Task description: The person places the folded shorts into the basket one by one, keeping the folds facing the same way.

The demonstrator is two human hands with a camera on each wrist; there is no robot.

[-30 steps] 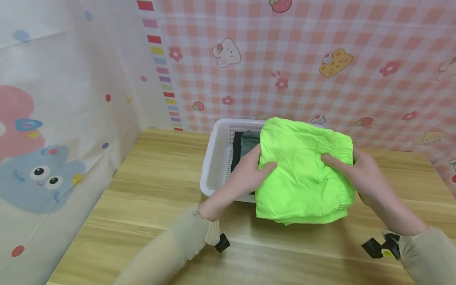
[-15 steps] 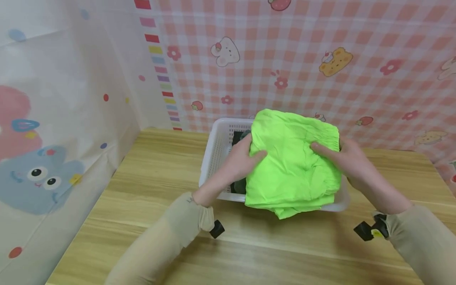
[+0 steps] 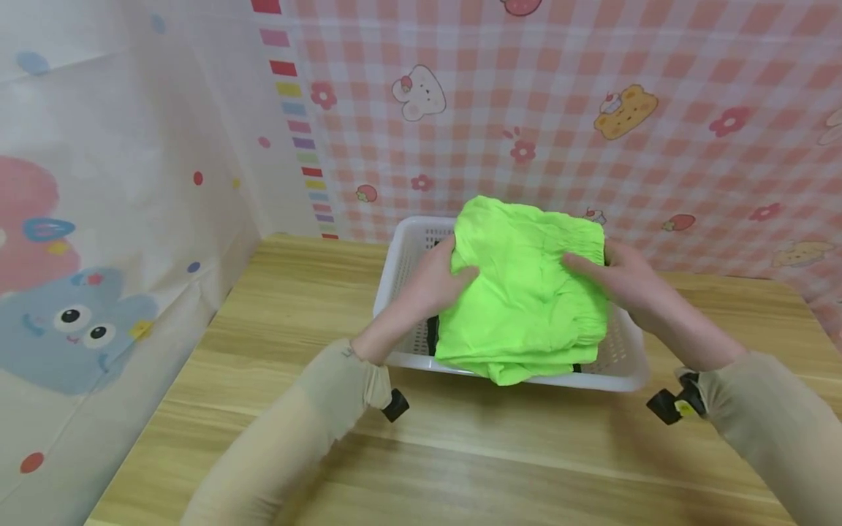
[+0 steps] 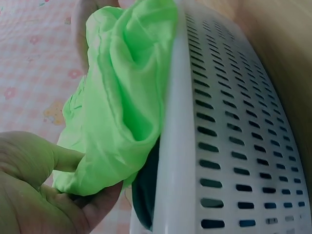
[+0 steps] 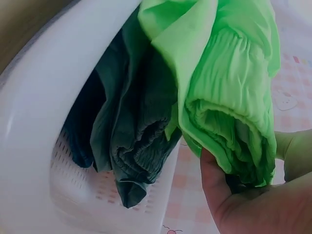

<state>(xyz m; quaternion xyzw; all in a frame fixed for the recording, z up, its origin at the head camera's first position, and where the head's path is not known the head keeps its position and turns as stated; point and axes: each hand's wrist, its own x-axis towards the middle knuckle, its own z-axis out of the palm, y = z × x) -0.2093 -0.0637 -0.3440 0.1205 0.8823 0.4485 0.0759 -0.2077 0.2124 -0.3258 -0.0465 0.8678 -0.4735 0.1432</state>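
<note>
A folded neon-green garment with a gathered elastic waistband (image 3: 522, 292) hangs over the white perforated basket (image 3: 615, 382). My left hand (image 3: 435, 279) pinches its left edge, thumb on top and fingers underneath. On the waistband side, my right hand (image 3: 631, 276) grips the fold the same way. From the right wrist view, a folded dark green garment (image 5: 144, 131) with a gathered edge lies in the basket, below the neon one. A dark navy cloth (image 5: 80, 139) sits beside it. In the head view the neon garment hides most of what the basket contains.
The basket stands on a wood-grain table (image 3: 460, 467), near its back edge. Behind rises a pink checked cloth backdrop (image 3: 552, 66); a white printed sheet (image 3: 131, 219) hangs on the left. Black cameras (image 3: 671, 404) are strapped at both wrists.
Both hands have carried the neon-green garment left and slightly back, from over the basket's right front to over its middle. The basket's right end has come into view, its left contents are now covered.
</note>
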